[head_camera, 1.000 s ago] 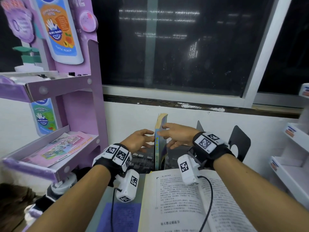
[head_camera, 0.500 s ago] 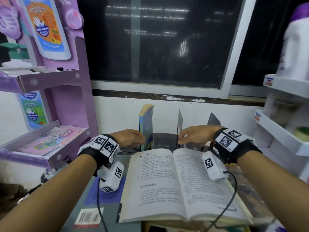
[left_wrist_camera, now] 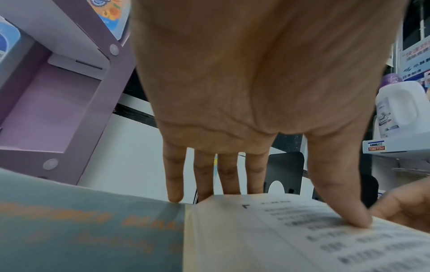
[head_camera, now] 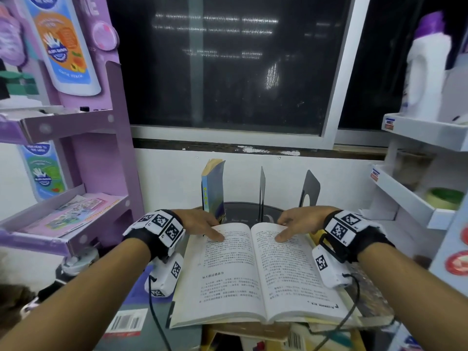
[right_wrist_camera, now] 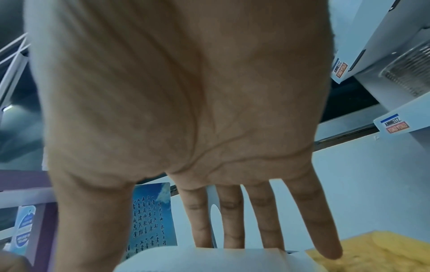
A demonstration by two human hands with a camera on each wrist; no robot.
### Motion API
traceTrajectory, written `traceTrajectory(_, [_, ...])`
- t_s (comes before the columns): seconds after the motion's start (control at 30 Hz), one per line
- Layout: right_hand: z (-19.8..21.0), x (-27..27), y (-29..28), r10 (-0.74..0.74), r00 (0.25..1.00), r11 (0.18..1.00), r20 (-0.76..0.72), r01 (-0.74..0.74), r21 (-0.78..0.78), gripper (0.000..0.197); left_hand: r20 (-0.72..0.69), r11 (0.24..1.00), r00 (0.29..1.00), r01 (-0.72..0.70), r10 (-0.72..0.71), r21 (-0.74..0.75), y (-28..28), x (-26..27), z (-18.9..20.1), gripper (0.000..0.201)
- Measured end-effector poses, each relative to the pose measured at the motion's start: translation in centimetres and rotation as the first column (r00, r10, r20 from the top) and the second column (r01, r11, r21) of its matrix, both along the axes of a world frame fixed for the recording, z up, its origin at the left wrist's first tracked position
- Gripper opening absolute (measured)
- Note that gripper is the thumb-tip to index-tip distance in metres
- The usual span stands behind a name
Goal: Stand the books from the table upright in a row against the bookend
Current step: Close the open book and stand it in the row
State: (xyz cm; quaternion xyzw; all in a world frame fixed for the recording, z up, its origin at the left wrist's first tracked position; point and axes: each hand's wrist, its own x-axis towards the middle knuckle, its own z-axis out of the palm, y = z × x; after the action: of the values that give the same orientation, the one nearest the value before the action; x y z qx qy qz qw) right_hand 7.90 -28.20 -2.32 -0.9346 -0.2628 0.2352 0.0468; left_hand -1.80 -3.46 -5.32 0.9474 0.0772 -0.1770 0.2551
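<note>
Books: one blue book (head_camera: 214, 188) upright at worktop back, left of bookends (head_camera: 262, 192), not touching. Open book (head_camera: 253, 269) flat in front, on stack. Left hand (head_camera: 200, 222), right hand (head_camera: 298, 221) spread, thumbs on pages, gripping nothing. Most left: close, stand, then stack.
</note>
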Motion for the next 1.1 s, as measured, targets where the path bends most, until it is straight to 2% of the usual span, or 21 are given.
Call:
traceTrajectory(0.27, [-0.5,0.7,-0.3,0.009,1.000,0.999,-0.009,-0.009,0.046,0.055,0.078,0.999,0.996,-0.035,0.035,0.001,0.3,0.4,-0.8,0.045])
traceTrajectory(0.53, [-0.6,1.3,-0.2,0.017,1.000,0.996,-0.015,-0.016,0.087,0.049,0.140,0.994,0.989,-0.039,0.053,-0.104,0.5,0.8,-0.8,0.033])
traceTrajectory(0.63, [-0.6,1.4,-0.4,0.016,0.999,0.993,-0.047,-0.010,0.114,0.042,0.175,0.992,0.982,-0.055,0.075,-0.114,0.7,1.0,-0.6,0.036])
traceTrajectory(0.77, [-0.3,1.7,-0.7,0.024,0.999,0.988,-0.023,-0.021,0.151,0.049,0.233,0.986,0.967,-0.064,0.099,-0.154,0.8,1.0,-0.1,0.036])
traceTrajectory(0.87, [0.3,2.2,-1.2,0.017,1.000,0.985,0.005,-0.018,0.174,0.050,0.279,0.972,0.951,-0.072,0.135,-0.223,0.9,0.8,0.4,0.037])
traceTrajectory(1.1, [3.8,1.6,-2.2,0.063,0.996,0.956,0.057,-0.077,0.282,0.028,0.403,0.929,0.893,-0.039,0.198,-0.369,0.7,-0.4,3.3,0.033])
